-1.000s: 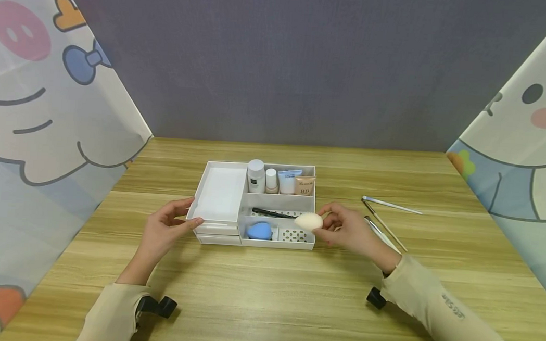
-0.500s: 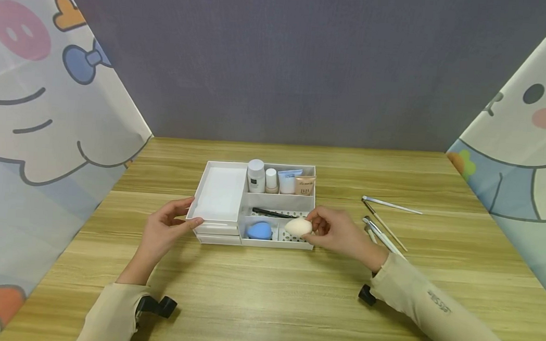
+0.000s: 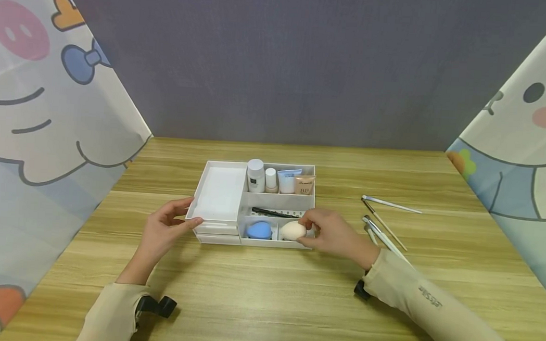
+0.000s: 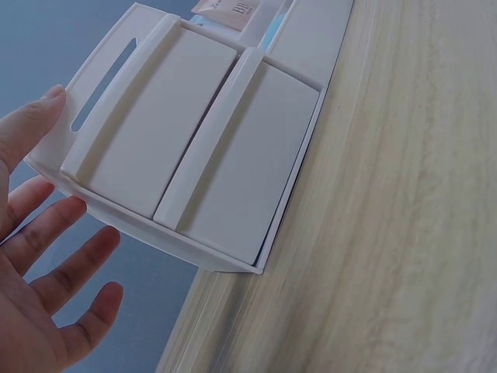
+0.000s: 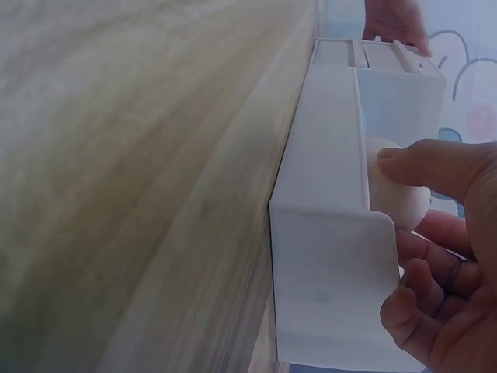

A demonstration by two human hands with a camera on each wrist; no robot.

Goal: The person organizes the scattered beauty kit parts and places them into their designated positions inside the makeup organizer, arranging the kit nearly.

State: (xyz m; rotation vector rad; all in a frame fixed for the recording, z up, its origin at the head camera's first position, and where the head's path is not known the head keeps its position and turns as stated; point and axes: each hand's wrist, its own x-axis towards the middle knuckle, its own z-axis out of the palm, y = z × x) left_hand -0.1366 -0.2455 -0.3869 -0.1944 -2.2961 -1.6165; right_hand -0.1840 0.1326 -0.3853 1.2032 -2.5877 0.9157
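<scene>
Sponge [image 3: 291, 231] pinched by right hand [image 3: 335, 236], apparently with fingertips, left hand [image 3: 167, 227] spread against organizer [image 3: 220, 192].

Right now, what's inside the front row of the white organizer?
At left, the blue sponge; at right, the cream sponge, pinched by the right hand. Whatever lies beneath either sponge or behind that hand is covered.

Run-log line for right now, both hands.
right hand: pinches cream sponge, front-right compartment | left hand: holds white organizer corner | blue sponge: adjacent compartment
</scene>
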